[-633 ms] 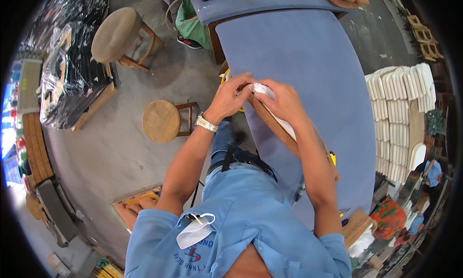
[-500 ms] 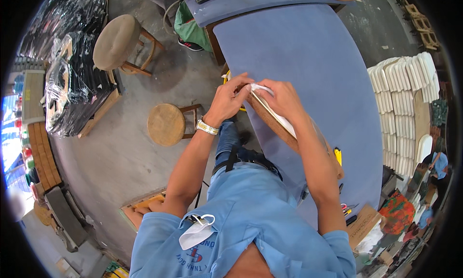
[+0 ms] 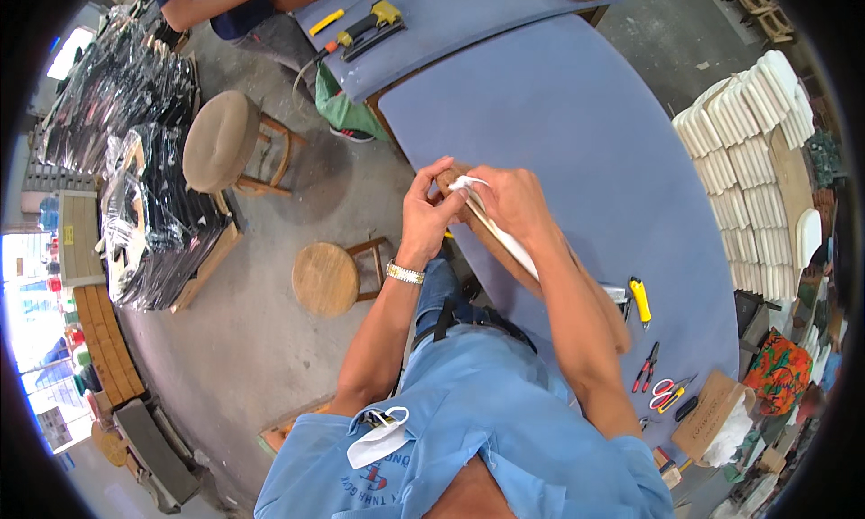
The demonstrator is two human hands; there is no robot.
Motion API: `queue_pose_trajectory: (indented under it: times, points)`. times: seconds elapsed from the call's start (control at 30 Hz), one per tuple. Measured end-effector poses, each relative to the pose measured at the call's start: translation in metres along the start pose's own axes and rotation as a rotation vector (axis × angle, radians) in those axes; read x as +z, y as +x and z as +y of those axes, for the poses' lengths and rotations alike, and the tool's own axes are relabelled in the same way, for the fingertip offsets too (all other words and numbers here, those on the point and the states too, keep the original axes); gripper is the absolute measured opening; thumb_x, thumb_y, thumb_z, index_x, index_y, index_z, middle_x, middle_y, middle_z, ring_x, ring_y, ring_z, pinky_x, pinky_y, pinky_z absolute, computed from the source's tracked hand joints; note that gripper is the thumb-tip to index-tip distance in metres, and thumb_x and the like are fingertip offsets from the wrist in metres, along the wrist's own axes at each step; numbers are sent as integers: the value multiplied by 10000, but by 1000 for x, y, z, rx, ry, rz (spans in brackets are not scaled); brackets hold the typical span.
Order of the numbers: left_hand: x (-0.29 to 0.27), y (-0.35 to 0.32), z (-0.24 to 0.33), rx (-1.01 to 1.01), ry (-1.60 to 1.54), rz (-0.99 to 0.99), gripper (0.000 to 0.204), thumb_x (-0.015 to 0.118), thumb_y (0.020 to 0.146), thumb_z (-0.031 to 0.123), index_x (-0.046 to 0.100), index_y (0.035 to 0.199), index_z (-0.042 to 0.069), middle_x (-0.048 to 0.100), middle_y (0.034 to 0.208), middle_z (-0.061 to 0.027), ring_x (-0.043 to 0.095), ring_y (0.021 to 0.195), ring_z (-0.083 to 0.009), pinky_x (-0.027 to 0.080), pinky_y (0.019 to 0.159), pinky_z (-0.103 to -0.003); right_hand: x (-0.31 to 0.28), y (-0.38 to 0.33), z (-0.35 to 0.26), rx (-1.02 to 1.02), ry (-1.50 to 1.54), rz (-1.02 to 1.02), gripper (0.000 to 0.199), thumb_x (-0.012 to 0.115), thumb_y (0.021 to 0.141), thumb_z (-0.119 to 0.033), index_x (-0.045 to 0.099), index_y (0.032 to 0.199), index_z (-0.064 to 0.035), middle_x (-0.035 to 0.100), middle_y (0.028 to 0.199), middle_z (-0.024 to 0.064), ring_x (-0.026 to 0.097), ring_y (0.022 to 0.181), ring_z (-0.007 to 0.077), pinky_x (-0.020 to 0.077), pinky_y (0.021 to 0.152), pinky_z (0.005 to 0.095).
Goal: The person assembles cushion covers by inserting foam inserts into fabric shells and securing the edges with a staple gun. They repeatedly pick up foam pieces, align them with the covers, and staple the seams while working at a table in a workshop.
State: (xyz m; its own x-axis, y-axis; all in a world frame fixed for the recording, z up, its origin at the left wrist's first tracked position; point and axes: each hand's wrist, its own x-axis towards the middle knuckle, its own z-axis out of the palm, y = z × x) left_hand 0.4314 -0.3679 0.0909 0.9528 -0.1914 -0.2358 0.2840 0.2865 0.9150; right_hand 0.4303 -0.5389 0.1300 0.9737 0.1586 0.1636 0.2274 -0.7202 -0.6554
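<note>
A long brown padded piece (image 3: 494, 245) lies on edge at the left side of the blue-grey worktable (image 3: 559, 95), with a white lining (image 3: 515, 249) showing along its upper side. My left hand (image 3: 427, 217) is closed around the far end, thumb against the white material. Beside it, my right hand (image 3: 512, 204) pinches a bunched bit of that white lining at the same end. My right forearm hides part of the piece; its brown near end shows past the arm.
Right of my forearm lie a yellow utility knife (image 3: 640, 301), pliers (image 3: 645, 368) and scissors (image 3: 662, 393). A staple gun (image 3: 374, 28) rests on the far table, by another person's arm (image 3: 216, 5). Stools (image 3: 323, 278), wrapped stacks (image 3: 153, 213) and white pads (image 3: 748, 177) stand around.
The view has shifted, bringing more tools and the other person's arm into sight. My hands stay at the piece's far end, where more of its brown tip shows between them.
</note>
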Motion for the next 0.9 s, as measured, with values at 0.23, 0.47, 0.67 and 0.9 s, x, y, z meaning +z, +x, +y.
queue_pose_trajectory:
  times: [0.23,0.47,0.67,0.9]
  points:
    - [-17,52,7,321,-310,-41,526,637,909,-102,557,1399,71,413,1630,-90,559,1338,-207,593,978,-385,10,45,-10,-281,-241,80,135,697,867,-181,721,992,-134,732,924,69,705,850,310,560,722,453]
    - [-109,62,-104,262,172,198,528,671,897,-46,569,1413,9,524,1539,-121,570,1336,-216,520,1055,-343,138,54,44,-414,-290,44,171,694,837,-177,718,997,-123,683,1017,37,646,960,258,517,798,421]
    - [-126,58,-85,629,1061,144,526,705,817,-13,601,1332,-7,612,1383,-169,616,1191,-403,525,1024,-435,172,42,59,-378,-310,66,284,705,816,-153,689,1097,-111,651,1041,53,611,959,301,477,828,463]
    - [-147,95,-59,613,1231,-51,303,703,853,126,675,1139,33,711,1104,-199,691,1000,-380,560,842,-445,158,53,43,-490,-393,98,354,742,821,-162,698,1166,-93,695,1130,114,643,1031,349,502,888,475]
